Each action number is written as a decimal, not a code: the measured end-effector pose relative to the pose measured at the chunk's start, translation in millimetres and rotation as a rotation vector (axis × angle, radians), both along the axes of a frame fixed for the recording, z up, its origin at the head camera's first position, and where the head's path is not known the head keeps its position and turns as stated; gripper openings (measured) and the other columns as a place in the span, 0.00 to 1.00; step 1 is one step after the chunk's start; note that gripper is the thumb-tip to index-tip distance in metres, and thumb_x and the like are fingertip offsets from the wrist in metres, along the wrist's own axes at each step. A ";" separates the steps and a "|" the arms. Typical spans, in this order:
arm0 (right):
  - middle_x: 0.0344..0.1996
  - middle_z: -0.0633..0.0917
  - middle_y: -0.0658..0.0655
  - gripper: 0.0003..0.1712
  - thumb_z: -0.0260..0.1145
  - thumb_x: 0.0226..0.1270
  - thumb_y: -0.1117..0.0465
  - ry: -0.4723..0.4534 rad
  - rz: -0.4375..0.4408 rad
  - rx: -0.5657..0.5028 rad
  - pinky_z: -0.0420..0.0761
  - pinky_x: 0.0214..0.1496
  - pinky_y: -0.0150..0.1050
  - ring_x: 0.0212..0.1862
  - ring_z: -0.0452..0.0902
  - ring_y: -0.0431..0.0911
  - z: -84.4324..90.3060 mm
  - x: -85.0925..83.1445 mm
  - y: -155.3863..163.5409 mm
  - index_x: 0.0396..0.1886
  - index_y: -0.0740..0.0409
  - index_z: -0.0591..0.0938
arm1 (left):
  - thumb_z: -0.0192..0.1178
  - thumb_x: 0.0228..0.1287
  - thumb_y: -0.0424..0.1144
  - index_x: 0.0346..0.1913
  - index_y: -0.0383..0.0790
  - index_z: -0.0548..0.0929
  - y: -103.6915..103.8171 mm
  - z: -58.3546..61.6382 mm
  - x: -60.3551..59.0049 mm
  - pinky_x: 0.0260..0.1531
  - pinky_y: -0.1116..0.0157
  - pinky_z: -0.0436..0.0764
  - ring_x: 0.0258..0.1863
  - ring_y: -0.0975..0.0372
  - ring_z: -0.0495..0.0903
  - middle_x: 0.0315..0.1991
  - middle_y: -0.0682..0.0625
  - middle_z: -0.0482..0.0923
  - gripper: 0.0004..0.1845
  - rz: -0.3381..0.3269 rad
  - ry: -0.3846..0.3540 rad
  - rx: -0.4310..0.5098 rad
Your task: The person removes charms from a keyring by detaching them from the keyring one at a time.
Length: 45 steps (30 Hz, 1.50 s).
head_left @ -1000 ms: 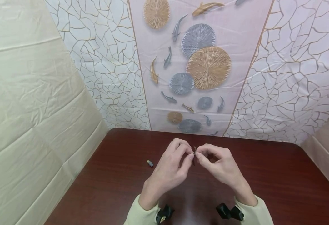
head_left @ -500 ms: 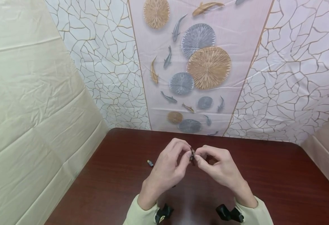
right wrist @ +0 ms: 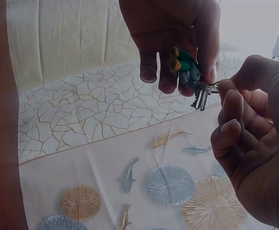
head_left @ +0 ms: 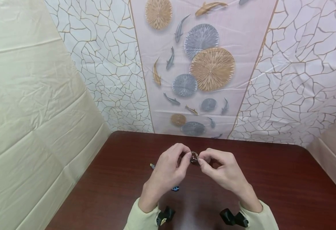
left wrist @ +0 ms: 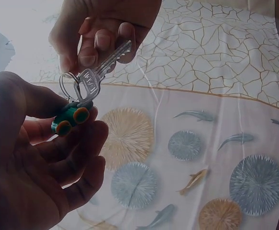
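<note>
A split key ring is held between the two hands above the table. On it, a silver key juts out in the left wrist view. My left hand pinches a small green and grey charm with orange round ends beside the ring, between thumb and fingers. My right hand pinches the ring's opposite edge with thumb and index finger. The right wrist view has the charm against the left fingers and the key partly overlapped by the ring.
On the dark red-brown table, a small grey and yellow piece lies left of the left hand, partly hidden. A small blue item lies below that hand, its kind unclear. Patterned cloth hangs behind the table.
My left hand has shifted left and slightly away from the right hand, so the ring shows more face-on between them. The blue item has come into view below the left hand.
</note>
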State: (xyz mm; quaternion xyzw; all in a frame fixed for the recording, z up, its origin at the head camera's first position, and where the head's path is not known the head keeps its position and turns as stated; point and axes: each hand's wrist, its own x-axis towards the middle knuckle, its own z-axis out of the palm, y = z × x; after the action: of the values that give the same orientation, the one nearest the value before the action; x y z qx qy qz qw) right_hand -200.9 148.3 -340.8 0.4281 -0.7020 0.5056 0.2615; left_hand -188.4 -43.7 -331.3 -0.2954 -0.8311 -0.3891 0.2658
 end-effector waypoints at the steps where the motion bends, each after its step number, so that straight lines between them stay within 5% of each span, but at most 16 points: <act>1: 0.21 0.75 0.46 0.17 0.65 0.51 0.82 0.003 0.001 -0.001 0.66 0.18 0.24 0.23 0.69 0.33 0.0 -0.1 -0.1 0.31 0.55 0.82 | 0.55 0.70 0.36 0.37 0.45 0.79 -0.1 0.0 -0.1 0.31 0.75 0.72 0.29 0.69 0.71 0.32 0.57 0.76 0.03 0.000 -0.002 -0.001; 28: 0.21 0.75 0.47 0.17 0.65 0.46 0.83 0.102 -0.051 -0.045 0.65 0.18 0.24 0.24 0.68 0.32 1.7 -2.9 0.1 0.30 0.58 0.82 | 0.56 0.69 0.35 0.39 0.44 0.80 3.0 -2.0 0.0 0.31 0.76 0.73 0.29 0.70 0.73 0.33 0.57 0.77 0.03 -0.035 -0.004 -0.026; 45: 0.20 0.75 0.48 0.15 0.63 0.43 0.82 0.209 -0.081 -0.089 0.66 0.22 0.25 0.25 0.67 0.32 8.3 1.1 -1.9 0.27 0.61 0.81 | 0.55 0.71 0.36 0.40 0.46 0.81 1.7 0.9 5.7 0.34 0.77 0.73 0.28 0.72 0.73 0.30 0.59 0.76 0.05 -0.063 0.022 -0.147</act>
State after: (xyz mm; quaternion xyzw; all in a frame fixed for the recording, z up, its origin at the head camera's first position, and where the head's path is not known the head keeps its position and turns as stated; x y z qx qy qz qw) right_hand -199.7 146.4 -332.5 0.4378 -0.6645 0.4777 0.3722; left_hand -182.7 -42.0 -330.4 -0.3442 -0.8449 -0.3318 0.2400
